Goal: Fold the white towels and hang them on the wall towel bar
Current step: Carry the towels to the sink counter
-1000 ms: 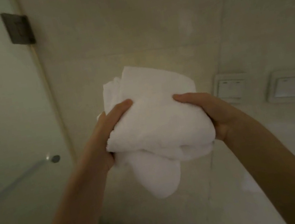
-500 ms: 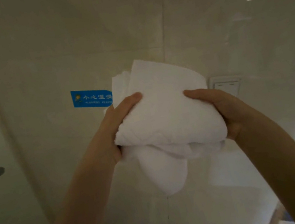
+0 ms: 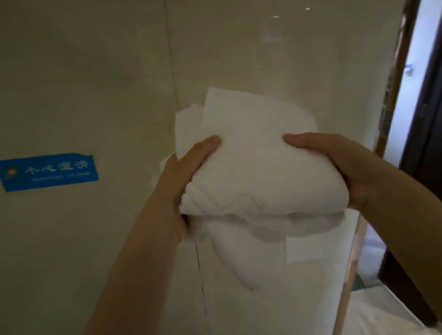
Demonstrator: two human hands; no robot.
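Both hands clamp the towels: left hand point(image 3: 186, 179) and right hand point(image 3: 340, 164) grip the bundled white towels point(image 3: 258, 166) chest-high. Roughly folded, I'd judge; hanging remains, with no bar in view.

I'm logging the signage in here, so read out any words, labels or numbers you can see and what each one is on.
"小心湿滑": white characters on the blue sign stuck to the wall.
Smaller line beneath it on that sign: too blurred to read.
No text shows on the white towels.
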